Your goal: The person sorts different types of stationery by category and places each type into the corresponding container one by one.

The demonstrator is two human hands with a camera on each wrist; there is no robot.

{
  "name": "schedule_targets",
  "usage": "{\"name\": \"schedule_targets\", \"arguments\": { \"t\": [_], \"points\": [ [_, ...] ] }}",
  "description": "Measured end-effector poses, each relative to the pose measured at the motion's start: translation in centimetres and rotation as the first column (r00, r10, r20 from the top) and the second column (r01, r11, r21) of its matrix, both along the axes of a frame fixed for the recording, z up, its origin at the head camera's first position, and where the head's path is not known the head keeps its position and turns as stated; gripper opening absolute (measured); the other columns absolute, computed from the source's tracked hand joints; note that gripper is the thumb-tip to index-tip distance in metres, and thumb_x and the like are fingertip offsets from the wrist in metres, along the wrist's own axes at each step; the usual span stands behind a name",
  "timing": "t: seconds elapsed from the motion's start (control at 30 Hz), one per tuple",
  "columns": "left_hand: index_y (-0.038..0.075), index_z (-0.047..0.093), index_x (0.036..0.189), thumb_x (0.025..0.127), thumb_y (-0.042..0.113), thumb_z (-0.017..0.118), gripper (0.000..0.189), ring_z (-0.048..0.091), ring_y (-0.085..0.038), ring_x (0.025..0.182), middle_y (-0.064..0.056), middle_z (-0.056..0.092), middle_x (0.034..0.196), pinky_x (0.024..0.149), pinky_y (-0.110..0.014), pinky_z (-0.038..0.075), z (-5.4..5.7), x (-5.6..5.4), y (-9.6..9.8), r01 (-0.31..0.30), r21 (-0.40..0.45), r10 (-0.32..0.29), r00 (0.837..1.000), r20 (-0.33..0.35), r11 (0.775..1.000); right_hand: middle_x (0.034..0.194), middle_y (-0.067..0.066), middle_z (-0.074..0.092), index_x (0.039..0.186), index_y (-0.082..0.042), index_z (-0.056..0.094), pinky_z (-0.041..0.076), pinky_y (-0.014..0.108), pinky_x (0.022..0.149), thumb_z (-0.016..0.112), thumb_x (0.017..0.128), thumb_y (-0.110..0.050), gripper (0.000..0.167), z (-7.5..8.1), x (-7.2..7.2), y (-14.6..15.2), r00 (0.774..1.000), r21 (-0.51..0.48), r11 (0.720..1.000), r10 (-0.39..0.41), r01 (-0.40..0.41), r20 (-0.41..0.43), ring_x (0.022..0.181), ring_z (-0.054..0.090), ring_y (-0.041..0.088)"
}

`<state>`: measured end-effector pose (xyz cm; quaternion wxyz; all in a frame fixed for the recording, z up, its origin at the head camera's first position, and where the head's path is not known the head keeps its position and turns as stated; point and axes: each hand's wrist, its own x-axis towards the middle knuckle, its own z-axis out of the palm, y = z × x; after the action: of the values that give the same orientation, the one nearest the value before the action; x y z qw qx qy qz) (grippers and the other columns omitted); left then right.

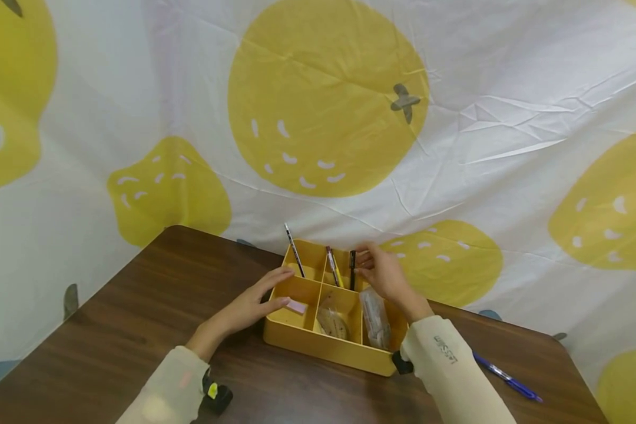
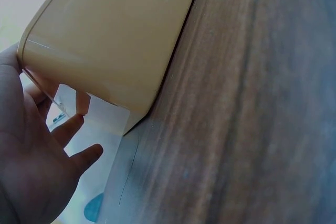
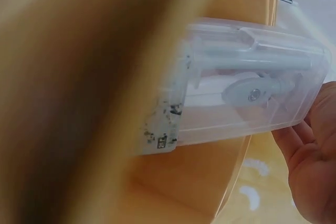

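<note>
A yellow divided organizer box [image 1: 325, 348] stands on the table. My left hand [image 1: 249, 301] rests over its left rim, the thumb and forefinger reaching inward. In the left wrist view the other fingers [image 2: 86, 158] lie outside, loosely extended beside the wall. At the back my right hand [image 1: 384, 274] pinches a black pen [image 1: 353, 270] that stands upright in a rear compartment; its fingertips are hidden in the right wrist view. Beside that pen lean a yellow pencil [image 1: 338, 274] and a dark red-topped pen [image 1: 330, 259]. A striped pencil [image 1: 294, 250] leans in the back left compartment.
The front compartments hold a pink eraser [image 1: 295, 306], a clear bag [image 1: 333, 321] with something brownish and a clear plastic case [image 3: 252, 85]. A blue pen [image 1: 509, 377] lies on the table [image 1: 138, 330] at right. A fruit-print cloth [image 1: 328, 94] hangs behind.
</note>
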<state>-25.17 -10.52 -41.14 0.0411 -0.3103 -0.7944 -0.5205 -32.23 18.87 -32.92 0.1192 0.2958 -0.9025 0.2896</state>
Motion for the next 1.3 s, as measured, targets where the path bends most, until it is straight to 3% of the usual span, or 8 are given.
{"name": "schedule_targets", "arguments": {
  "t": [0.3, 0.6, 0.93, 1.13, 1.3],
  "points": [
    [-0.008, 0.038, 0.141, 0.093, 0.000, 0.058, 0.052, 0.019, -0.043, 0.138, -0.025, 0.027, 0.150, 0.107, -0.061, 0.020, 2.5, 1.8, 0.4, 0.011, 0.012, -0.011, 1.000, 0.014, 1.000, 0.094, 0.024, 0.066, 0.110, 0.007, 0.057, 0.055, 0.039, 0.074, 0.068, 0.082, 0.012, 0.031, 0.1, 0.3, 1.1, 0.999, -0.036, 0.999, 0.039, -0.038, 0.028, 0.084, 0.067, 0.033],
    [0.001, 0.036, 0.145, 0.094, 0.007, 0.059, 0.056, 0.018, -0.037, 0.140, -0.016, 0.024, 0.153, 0.106, -0.061, 0.019, -0.4, -0.3, 0.0, -0.001, 0.009, 0.001, 1.000, -0.013, 1.000, 0.084, 0.016, 0.067, 0.101, 0.004, 0.061, 0.055, 0.032, 0.065, 0.070, 0.076, 0.015, 0.029, 0.5, 1.1, 2.7, 0.979, -0.034, 0.988, 0.144, -0.151, -0.145, 0.073, 0.067, 0.022],
    [0.010, 0.035, 0.148, 0.097, 0.023, 0.058, 0.057, 0.017, -0.034, 0.141, -0.012, 0.021, 0.155, 0.107, -0.061, 0.019, -0.8, -0.4, -0.8, -0.008, -0.010, 0.008, 1.000, 0.019, 1.000, 0.092, 0.011, 0.069, 0.110, -0.001, 0.064, 0.054, 0.031, 0.070, 0.070, 0.084, 0.003, 0.027, 1.0, 3.2, 3.7, 0.994, 0.001, 0.995, 0.097, -0.097, -0.045, 0.080, 0.066, 0.019],
    [0.008, 0.036, 0.147, 0.097, 0.019, 0.058, 0.056, 0.017, -0.036, 0.141, -0.014, 0.022, 0.155, 0.106, -0.062, 0.019, -0.6, -0.5, -0.7, -0.002, -0.001, 0.002, 1.000, 0.018, 1.000, 0.099, 0.004, 0.069, 0.113, -0.007, 0.064, 0.054, 0.030, 0.074, 0.068, 0.087, -0.002, 0.027, 1.6, 4.9, 4.7, 0.998, -0.052, 0.997, 0.058, -0.056, 0.032, 0.088, 0.066, 0.017],
    [0.005, 0.036, 0.146, 0.095, 0.012, 0.059, 0.057, 0.017, -0.037, 0.141, -0.014, 0.023, 0.154, 0.105, -0.063, 0.020, -0.4, -0.4, -0.6, 0.002, 0.016, -0.002, 1.000, 0.015, 1.000, 0.102, 0.006, 0.069, 0.116, -0.008, 0.063, 0.054, 0.030, 0.076, 0.069, 0.087, -0.001, 0.031, 1.7, 5.5, 6.3, 0.999, -0.065, 0.998, 0.024, -0.022, 0.041, 0.090, 0.066, 0.018]
  ]
}}
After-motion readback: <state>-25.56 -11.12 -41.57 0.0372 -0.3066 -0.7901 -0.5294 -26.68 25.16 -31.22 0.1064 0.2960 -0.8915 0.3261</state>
